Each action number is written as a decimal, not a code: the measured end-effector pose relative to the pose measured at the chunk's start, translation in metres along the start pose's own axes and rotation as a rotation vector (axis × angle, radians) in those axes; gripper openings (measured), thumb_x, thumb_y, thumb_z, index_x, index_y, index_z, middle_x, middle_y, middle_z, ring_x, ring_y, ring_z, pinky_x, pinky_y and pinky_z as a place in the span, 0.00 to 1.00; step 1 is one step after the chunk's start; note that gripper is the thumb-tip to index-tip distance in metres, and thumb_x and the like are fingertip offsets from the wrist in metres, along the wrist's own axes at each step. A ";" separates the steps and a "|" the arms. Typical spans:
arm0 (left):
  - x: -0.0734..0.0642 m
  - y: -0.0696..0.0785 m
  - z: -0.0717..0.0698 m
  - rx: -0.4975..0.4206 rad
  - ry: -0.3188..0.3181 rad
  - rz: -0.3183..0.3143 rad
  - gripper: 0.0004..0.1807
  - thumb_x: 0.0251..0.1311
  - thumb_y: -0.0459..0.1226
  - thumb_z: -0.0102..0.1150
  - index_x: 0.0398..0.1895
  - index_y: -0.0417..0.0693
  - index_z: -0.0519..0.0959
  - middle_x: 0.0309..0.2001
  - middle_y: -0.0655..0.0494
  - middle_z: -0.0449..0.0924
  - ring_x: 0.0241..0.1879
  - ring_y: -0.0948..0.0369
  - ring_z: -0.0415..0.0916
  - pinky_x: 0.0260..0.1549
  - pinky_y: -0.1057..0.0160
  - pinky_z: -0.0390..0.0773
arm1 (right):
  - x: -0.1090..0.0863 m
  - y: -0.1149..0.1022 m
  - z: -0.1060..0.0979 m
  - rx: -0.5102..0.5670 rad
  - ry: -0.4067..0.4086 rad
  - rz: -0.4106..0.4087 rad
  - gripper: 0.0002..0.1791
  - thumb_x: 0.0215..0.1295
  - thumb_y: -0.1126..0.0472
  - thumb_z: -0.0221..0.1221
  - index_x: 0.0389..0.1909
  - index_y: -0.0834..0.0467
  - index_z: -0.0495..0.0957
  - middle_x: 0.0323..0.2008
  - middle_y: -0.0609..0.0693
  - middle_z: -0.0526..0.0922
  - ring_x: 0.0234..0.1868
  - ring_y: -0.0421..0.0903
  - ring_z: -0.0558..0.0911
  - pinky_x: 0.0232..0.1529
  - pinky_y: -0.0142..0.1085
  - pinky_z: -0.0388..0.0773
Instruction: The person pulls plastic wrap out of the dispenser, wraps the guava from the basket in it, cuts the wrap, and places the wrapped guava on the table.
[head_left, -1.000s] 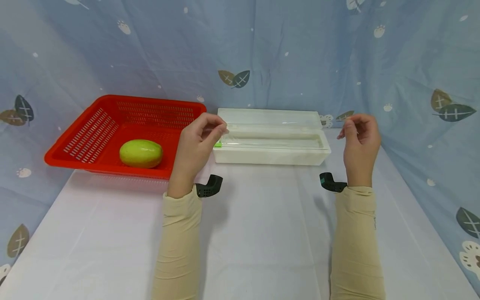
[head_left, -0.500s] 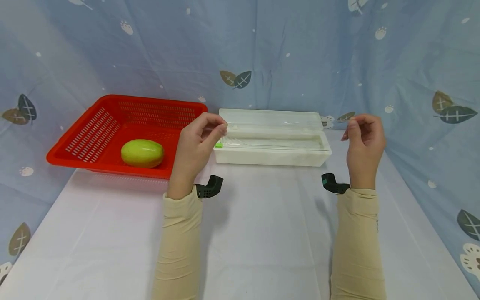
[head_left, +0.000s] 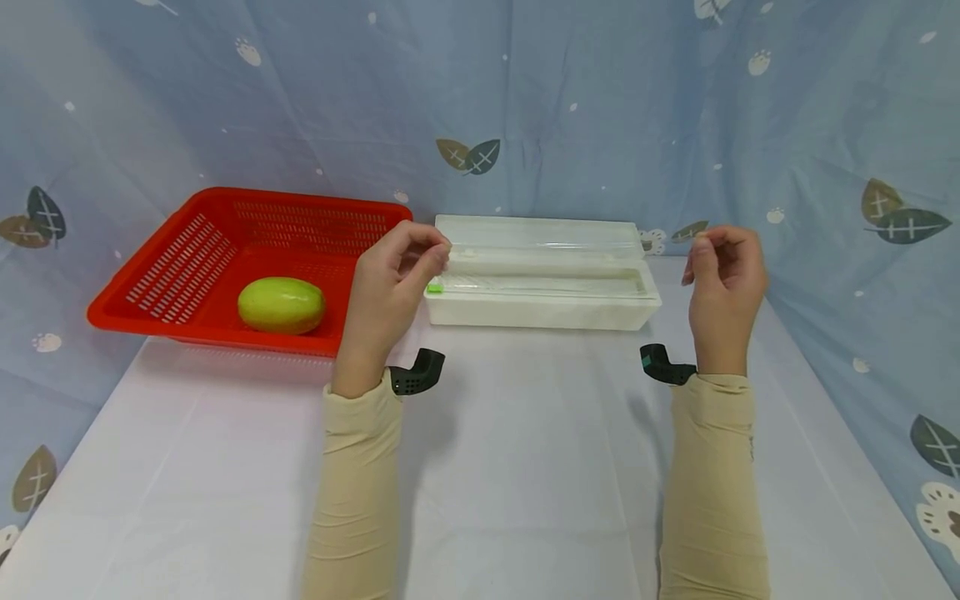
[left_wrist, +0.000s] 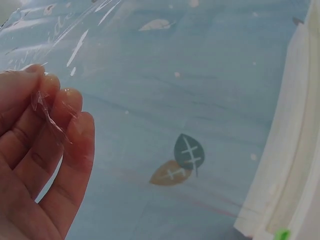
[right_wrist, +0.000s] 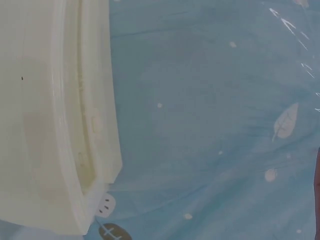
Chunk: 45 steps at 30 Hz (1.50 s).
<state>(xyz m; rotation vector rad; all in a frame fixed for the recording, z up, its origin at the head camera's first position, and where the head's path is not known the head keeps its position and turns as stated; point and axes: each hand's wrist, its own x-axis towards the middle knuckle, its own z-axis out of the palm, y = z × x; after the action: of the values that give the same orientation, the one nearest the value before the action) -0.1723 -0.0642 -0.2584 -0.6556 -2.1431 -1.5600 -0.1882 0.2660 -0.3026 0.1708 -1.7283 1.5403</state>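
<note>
Almost nothing separates this moment from the one half a second back: both hands hold the same raised posture at the ends of the dispenser, and the right hand has only drifted slightly inward and upward.

Nearest, two cream-sleeved forearms reach over the white cloth-covered counter (head_left: 525, 467). The left hand (head_left: 390, 287) is lifted at the dispenser's left end, its grip pinched together on a corner of the thin transparent plastic film (left_wrist: 55, 75); the left wrist view shows the film crumpled between thumb and fingertips (left_wrist: 70, 100) and stretching away as a glossy sheet. The right hand (head_left: 722, 283) is lifted at the dispenser's right end, fingers curled with thumb against forefinger; whether film lies in that grip cannot be told, though glints of film cross the upper corner of the right wrist view.

Beyond the hands, the long white plastic cling-film dispenser box (head_left: 542, 275) lies crosswise on the counter with its lid open, a small green tab (head_left: 434, 287) at its left end. To its left, just beside it, sits the red perforated plastic basket (head_left: 180, 267) with an oval green fruit (head_left: 282, 305) lying inside.

Farthest, a blue fabric backdrop printed with leaves and paw marks (head_left: 525, 108) closes in the counter behind and on both sides.
</note>
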 end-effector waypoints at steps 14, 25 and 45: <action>0.001 0.004 0.001 -0.026 0.034 0.029 0.06 0.56 0.29 0.55 0.36 0.35 0.74 0.31 0.50 0.74 0.32 0.61 0.73 0.36 0.64 0.74 | 0.000 -0.001 -0.001 0.022 -0.010 0.030 0.08 0.59 0.64 0.56 0.37 0.65 0.73 0.27 0.56 0.70 0.23 0.45 0.66 0.22 0.29 0.65; 0.002 0.010 -0.001 -0.011 0.050 0.062 0.06 0.56 0.31 0.55 0.34 0.34 0.74 0.31 0.50 0.74 0.31 0.64 0.72 0.37 0.65 0.74 | 0.001 -0.003 0.000 0.185 -0.025 0.087 0.09 0.58 0.65 0.56 0.36 0.67 0.72 0.25 0.57 0.68 0.21 0.46 0.64 0.18 0.30 0.61; 0.005 -0.017 0.001 -0.021 0.079 0.130 0.06 0.57 0.35 0.56 0.35 0.41 0.75 0.31 0.58 0.75 0.31 0.65 0.72 0.35 0.64 0.74 | 0.003 -0.009 -0.003 0.250 0.030 -0.016 0.08 0.57 0.70 0.57 0.35 0.71 0.72 0.27 0.59 0.71 0.24 0.48 0.69 0.28 0.33 0.69</action>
<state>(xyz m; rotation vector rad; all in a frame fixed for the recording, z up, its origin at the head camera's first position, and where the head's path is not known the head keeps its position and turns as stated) -0.1858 -0.0675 -0.2686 -0.7129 -1.9888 -1.5155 -0.1838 0.2676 -0.2936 0.2861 -1.5031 1.7352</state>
